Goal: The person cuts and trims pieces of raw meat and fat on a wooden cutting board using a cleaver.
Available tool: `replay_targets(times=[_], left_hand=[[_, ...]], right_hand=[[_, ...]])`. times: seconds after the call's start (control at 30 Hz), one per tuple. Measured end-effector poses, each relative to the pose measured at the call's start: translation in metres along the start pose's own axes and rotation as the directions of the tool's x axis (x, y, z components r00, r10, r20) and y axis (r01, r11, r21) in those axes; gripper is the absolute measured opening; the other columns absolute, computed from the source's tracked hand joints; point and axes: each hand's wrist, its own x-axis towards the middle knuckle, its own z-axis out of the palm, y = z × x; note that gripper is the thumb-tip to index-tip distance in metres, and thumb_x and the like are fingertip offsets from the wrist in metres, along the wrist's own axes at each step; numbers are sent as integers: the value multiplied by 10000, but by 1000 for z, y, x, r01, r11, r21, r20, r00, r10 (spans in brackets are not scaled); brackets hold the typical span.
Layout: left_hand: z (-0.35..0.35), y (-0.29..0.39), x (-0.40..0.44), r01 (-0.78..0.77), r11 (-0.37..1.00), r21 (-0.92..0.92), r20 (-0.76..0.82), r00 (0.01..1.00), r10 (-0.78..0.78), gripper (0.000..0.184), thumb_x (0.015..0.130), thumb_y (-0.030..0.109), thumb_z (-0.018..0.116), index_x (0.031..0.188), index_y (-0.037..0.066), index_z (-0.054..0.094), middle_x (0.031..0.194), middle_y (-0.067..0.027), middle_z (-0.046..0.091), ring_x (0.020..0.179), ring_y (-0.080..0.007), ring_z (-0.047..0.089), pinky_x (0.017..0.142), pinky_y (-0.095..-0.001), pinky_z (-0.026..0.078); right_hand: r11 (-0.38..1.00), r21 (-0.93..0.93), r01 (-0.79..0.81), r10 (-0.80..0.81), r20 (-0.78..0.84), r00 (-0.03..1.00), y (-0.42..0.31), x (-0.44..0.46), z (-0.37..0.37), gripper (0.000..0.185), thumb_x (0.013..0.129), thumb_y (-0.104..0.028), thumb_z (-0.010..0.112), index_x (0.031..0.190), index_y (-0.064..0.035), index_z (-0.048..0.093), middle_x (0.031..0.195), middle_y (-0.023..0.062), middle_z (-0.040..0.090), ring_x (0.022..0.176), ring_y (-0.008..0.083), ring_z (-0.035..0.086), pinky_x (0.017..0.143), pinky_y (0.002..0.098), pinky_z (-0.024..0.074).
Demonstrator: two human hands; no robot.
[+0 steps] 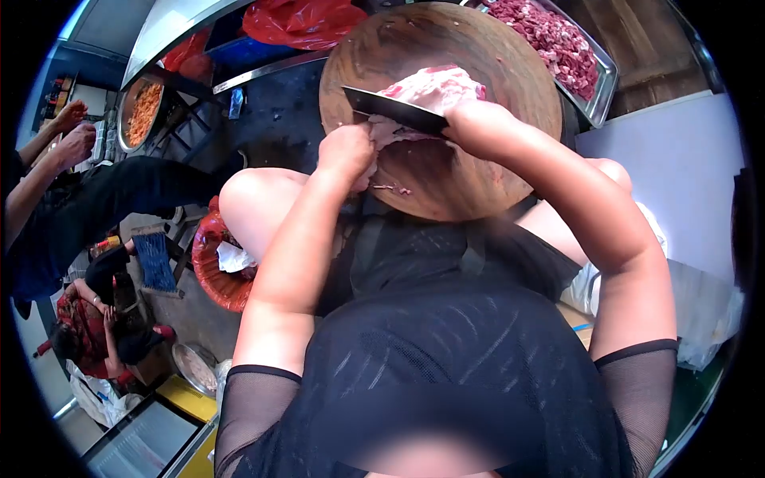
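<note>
The person sat with bare knees apart, and the round wooden board (510, 72) was before them, between the two arms. On this board lay a piece of meat (438, 84), pale and pink, somewhat above the middle. The right hand (474, 122) was closed around the handle of a knife (390, 107); the handle itself was hidden by the fingers. The dark, wide blade pointed to the left and lay across the near side of the meat. The left hand (348, 151) was closed too, with curled fingers, and it gripped the near left edge of the meat, just beside the tip of the blade. How tightly it held, one could not tell. Small scraps (392, 190) lay on the board near its lower edge.

Beyond the board, at the upper right, a metal tray (606, 107) carried many cut red pieces (550, 40). At the left, near another person's hands (73, 143), stood a basin (123, 127) with orange food (145, 113).
</note>
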Motion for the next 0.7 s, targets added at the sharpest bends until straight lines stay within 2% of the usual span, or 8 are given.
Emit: replay_targets(times=[0.23, 0.33, 0.4, 0.47, 0.53, 0.6, 0.67, 0.7], left_hand=[[-3, 30, -7, -31, 998, -60, 175, 984, 41, 287, 891, 319, 493, 1108, 226, 657, 986, -169, 671, 905, -374, 639, 773, -456, 502], [23, 31, 3, -203, 979, -36, 93, 974, 206, 285, 891, 302, 498, 1064, 151, 667, 1002, -161, 673, 897, -360, 640, 759, -438, 504], [8, 46, -2, -94, 992, -80, 232, 966, 111, 266, 881, 276, 517, 1059, 147, 666, 997, -168, 672, 904, -362, 640, 762, -441, 502], [6, 60, -13, -92, 987, -130, 175, 978, 114, 247, 871, 261, 538, 1032, 127, 668, 986, -172, 674, 908, -357, 641, 757, -441, 501], [34, 54, -18, -307, 950, 48, 62, 951, 304, 223, 854, 248, 561, 927, 78, 687, 969, -165, 682, 914, -328, 656, 762, -431, 503], [27, 34, -18, -17, 948, -319, 135, 989, 63, 198, 835, 187, 552, 939, 82, 684, 962, -169, 680, 907, -343, 651, 770, -436, 506], [8, 11, -22, -125, 992, 26, 84, 989, 122, 212, 816, 154, 533, 955, 81, 675, 933, -173, 678, 890, -361, 644, 766, -442, 505], [-21, 22, -33, -18, 999, -34, 146, 989, 23, 238, 800, 123, 526, 975, 88, 683, 927, -179, 677, 889, -373, 641, 774, -440, 506]], right_hand=[[993, -91, -75, 75, 1, 997, 11, -36, 16, 199, 840, -153, 526, 877, -37, 683, 830, 197, 671, 821, 356, 669, 723, 440, 534], [995, 73, -74, 82, -126, 989, -8, 5, 34, 254, 847, -163, 523, 975, -42, 707, 942, 185, 693, 895, 305, 685, 774, 413, 542], [996, 86, -22, 38, -192, 981, -20, 45, 47, 306, 875, -186, 475, 1040, -50, 694, 1028, 205, 666, 960, 332, 644, 842, 382, 499], [975, 120, -189, 201, -92, 975, -43, 58, 29, 321, 866, -215, 503, 1063, -39, 686, 1048, 192, 666, 957, 323, 647, 836, 383, 498], [986, 69, -151, 159, -134, 978, -54, 44, 8, 317, 861, -227, 520, 1053, -41, 690, 1025, 184, 673, 940, 329, 651, 827, 390, 502], [993, 20, -119, 120, -152, 981, -50, 40, 4, 315, 855, -239, 536, 1043, -43, 695, 1002, 177, 680, 923, 336, 654, 819, 398, 505], [989, 119, -83, 74, 79, 994, -17, 34, 11, 283, 840, -241, 572, 1001, -53, 708, 923, 180, 687, 870, 354, 662, 781, 407, 517], [992, 103, -68, 63, 52, 997, -11, 12, 1, 256, 842, -216, 564, 984, -60, 709, 904, 178, 690, 862, 340, 668, 771, 413, 523]])
